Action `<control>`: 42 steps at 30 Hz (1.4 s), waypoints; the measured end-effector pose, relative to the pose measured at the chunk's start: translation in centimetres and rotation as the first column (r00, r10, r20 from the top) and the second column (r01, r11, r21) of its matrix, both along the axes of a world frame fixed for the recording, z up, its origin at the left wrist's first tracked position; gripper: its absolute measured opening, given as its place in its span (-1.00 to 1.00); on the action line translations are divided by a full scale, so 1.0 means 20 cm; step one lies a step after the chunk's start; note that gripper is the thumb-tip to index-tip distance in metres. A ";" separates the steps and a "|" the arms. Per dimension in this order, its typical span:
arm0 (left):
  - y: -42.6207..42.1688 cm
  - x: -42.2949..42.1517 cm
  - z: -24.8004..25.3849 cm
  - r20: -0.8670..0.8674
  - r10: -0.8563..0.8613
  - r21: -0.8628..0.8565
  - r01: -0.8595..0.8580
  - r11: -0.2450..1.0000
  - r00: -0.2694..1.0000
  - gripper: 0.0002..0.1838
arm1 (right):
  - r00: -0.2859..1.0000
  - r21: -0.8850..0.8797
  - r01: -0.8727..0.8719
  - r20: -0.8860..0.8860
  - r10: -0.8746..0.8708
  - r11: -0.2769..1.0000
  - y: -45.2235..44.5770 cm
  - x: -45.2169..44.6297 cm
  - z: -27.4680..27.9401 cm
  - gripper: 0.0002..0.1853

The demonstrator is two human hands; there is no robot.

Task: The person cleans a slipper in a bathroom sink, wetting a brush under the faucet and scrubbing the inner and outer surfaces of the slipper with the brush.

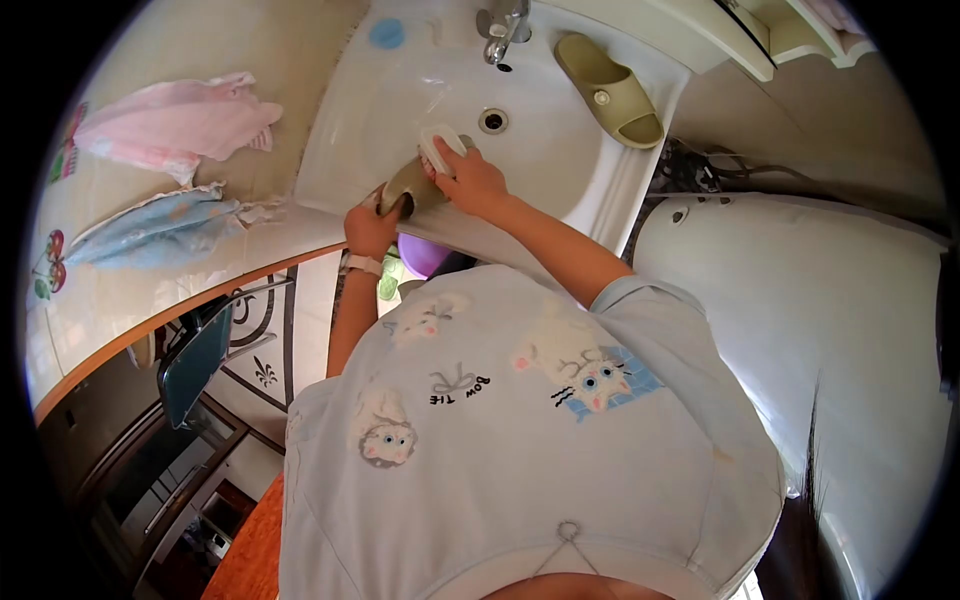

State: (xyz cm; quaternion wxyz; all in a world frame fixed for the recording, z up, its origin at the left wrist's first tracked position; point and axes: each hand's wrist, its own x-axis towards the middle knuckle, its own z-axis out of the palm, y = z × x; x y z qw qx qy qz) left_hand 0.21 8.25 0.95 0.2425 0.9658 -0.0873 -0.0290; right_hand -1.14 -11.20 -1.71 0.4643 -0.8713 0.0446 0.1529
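Over the near left part of the white sink (335,165), my left hand (370,230) grips an olive-green slipper (405,180) by one end. My right hand (474,183) is closed around a small white scrub brush (440,146), pressed against the slipper's surface. The brush's bristle side is mostly hidden by the fingers and the slipper. A second olive slipper (584,68) lies on the sink's right rim, apart from both hands.
A chrome faucet (505,35) stands at the back, above the drain (493,121). A round blue object (387,33) sits at the back left corner. Pink (180,115) and blue cloths (155,230) hang on the left wall. Below the sink is a purple basin (423,256).
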 end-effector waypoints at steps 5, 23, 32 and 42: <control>0.05 -0.01 -0.09 -0.160 0.184 0.141 -0.162 0.977 0.970 -0.61 | 0.934 -0.096 -0.231 0.257 0.249 0.968 0.15 -0.12 0.17 -0.34; 0.13 -0.06 -0.26 -0.498 0.447 -0.472 -0.665 0.579 0.743 -0.66 | 0.963 -0.167 -0.090 0.237 0.129 0.982 0.12 -0.13 0.11 -0.27; -0.02 -0.08 0.00 -0.742 0.328 -0.508 -0.809 0.295 0.585 -0.67 | 0.942 -0.197 -0.152 0.267 0.202 0.969 0.09 -0.11 0.19 -0.29; -0.01 -0.01 0.00 -0.822 0.164 -0.530 -0.838 0.128 0.545 -0.67 | 0.863 -0.177 -0.271 0.391 0.320 0.946 0.00 -0.15 0.20 -0.30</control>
